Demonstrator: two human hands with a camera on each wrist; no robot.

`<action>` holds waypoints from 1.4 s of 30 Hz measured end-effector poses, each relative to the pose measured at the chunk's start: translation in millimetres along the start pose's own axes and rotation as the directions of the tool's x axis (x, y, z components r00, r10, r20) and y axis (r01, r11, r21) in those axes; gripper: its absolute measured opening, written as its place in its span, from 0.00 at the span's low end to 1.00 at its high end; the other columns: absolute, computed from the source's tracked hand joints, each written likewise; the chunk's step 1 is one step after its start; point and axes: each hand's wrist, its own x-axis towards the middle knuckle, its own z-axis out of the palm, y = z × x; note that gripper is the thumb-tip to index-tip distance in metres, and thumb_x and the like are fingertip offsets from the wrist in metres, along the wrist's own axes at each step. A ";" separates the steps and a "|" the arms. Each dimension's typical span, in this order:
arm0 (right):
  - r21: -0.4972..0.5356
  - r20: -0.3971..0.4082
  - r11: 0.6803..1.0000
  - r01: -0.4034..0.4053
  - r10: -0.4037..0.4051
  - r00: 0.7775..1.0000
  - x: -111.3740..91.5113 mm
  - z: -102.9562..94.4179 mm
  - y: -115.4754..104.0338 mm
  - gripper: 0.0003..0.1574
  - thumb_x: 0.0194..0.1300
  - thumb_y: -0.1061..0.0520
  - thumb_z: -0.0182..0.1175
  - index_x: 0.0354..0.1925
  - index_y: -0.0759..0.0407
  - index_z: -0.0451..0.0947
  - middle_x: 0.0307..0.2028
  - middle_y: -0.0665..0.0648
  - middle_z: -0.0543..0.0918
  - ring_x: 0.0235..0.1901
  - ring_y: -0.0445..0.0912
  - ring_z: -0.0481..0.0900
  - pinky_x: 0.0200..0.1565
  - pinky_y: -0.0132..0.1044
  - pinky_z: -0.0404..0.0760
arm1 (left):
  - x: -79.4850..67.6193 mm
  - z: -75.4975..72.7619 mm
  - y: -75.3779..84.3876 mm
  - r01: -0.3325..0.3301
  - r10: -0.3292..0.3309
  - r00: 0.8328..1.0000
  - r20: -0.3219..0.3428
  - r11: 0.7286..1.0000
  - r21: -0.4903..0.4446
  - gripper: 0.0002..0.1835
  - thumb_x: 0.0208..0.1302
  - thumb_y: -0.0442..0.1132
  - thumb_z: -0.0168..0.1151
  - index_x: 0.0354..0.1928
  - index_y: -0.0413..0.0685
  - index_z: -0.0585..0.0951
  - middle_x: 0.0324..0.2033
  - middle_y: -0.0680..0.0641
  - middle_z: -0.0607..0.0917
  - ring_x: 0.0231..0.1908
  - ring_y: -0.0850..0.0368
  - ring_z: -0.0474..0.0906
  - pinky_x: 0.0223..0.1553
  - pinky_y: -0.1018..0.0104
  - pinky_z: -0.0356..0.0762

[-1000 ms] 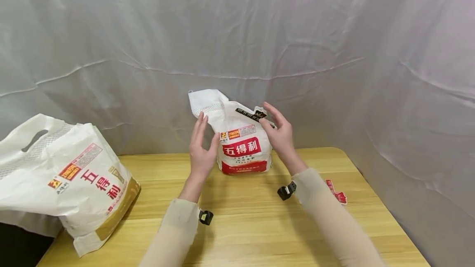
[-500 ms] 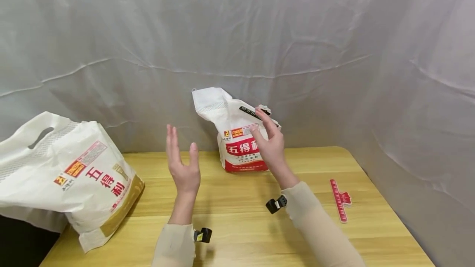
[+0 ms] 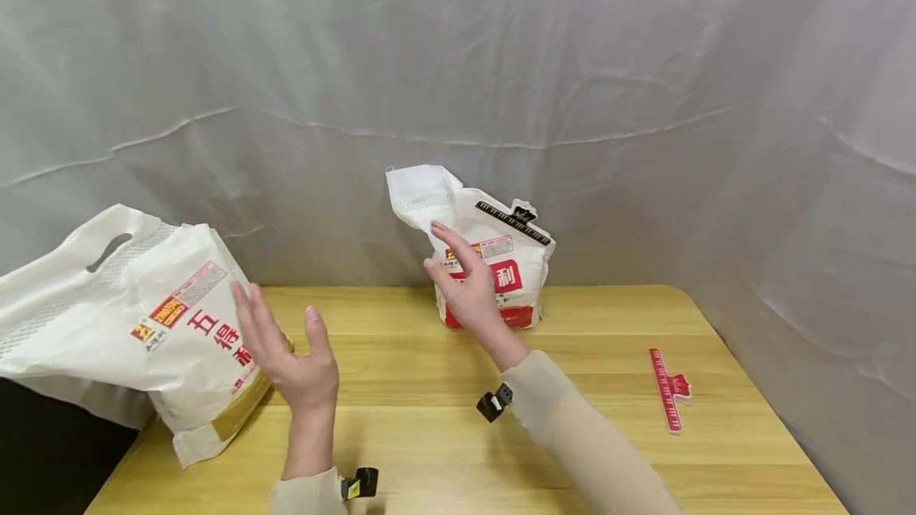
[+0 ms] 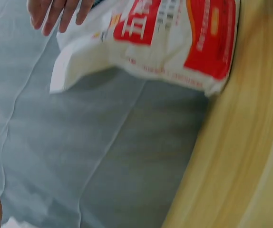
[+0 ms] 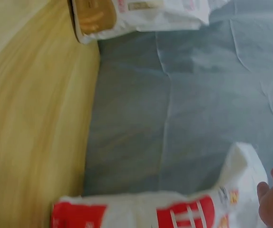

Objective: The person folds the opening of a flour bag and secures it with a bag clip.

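Note:
My left hand (image 3: 296, 364), fingers straight and thumb spread, holds nothing; in the head view it overlaps the right side of the large white flour bag (image 3: 179, 316) with a gold base. My right hand (image 3: 468, 288) is raised with loosely bent fingers and grips nothing. It overlaps the front of the smaller flour bag (image 3: 525, 269), white with a red label. That bag stands at the table's back, its folded top closed by a black bag clip (image 3: 514, 222) and a white flap (image 3: 422, 189) sticking up left. The left wrist view shows this red-labelled bag (image 4: 170, 38) sideways.
A red bag clip (image 3: 667, 392) lies on the right of the wooden table (image 3: 572, 420). Grey cloth (image 3: 608, 102) hangs behind and to the right. The large bag leans over the table's left edge, with a dark area (image 3: 50, 451) below it.
Both hands have come away from the small bag and moved left, the left hand furthest, to the large bag. The small bag keeps its place, its clip now fully in sight.

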 end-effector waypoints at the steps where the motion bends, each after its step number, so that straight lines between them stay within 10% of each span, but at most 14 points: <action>1: -0.004 0.011 1.000 -0.005 0.005 1.000 0.5 5.5 0.8 0.30 0.70 0.66 0.65 0.68 0.64 0.76 0.70 0.56 0.77 0.73 0.46 0.68 0.74 0.42 0.63 | 2.2 -4.5 -1.3 0.005 -0.005 1.000 -0.022 1.000 0.008 0.37 0.60 0.37 0.62 0.70 0.25 0.68 0.74 0.27 0.63 0.77 0.40 0.57 0.78 0.50 0.47; 18: 0.039 0.262 0.977 -0.211 0.194 0.945 10.8 105.8 21.5 0.33 0.72 0.58 0.65 0.73 0.53 0.72 0.71 0.50 0.75 0.70 0.47 0.73 0.68 0.38 0.73 | 30.3 -73.2 -40.6 0.067 0.046 0.931 -0.363 0.953 0.294 0.62 0.58 0.65 0.69 0.71 0.15 0.58 0.75 0.22 0.58 0.80 0.47 0.52 0.78 0.63 0.43; 28: -0.044 0.415 0.938 -0.344 0.330 0.848 13.3 163.0 29.4 0.36 0.73 0.54 0.65 0.76 0.47 0.69 0.71 0.47 0.75 0.68 0.47 0.76 0.60 0.31 0.77 | 11.3 -96.4 -88.4 0.235 -0.140 0.954 -0.267 0.901 0.365 0.56 0.55 0.49 0.75 0.77 0.27 0.57 0.79 0.30 0.54 0.81 0.47 0.46 0.78 0.67 0.40; 36: -0.144 0.496 0.935 -0.325 0.353 0.794 14.7 194.6 40.3 0.39 0.75 0.51 0.63 0.78 0.49 0.64 0.72 0.49 0.74 0.68 0.50 0.76 0.63 0.33 0.76 | 10.3 -103.6 -98.3 0.422 -0.375 0.905 -0.201 0.847 0.323 0.62 0.58 0.47 0.77 0.83 0.40 0.45 0.83 0.46 0.48 0.80 0.62 0.40 0.75 0.72 0.35; 42: -0.175 0.568 0.900 -0.399 0.423 0.706 12.5 213.7 36.6 0.42 0.76 0.48 0.61 0.81 0.43 0.58 0.76 0.47 0.69 0.71 0.49 0.72 0.67 0.41 0.74 | 12.1 -100.0 -100.9 0.488 -0.448 0.872 -0.199 0.826 0.283 0.64 0.58 0.42 0.78 0.83 0.43 0.41 0.84 0.50 0.45 0.79 0.68 0.41 0.74 0.74 0.35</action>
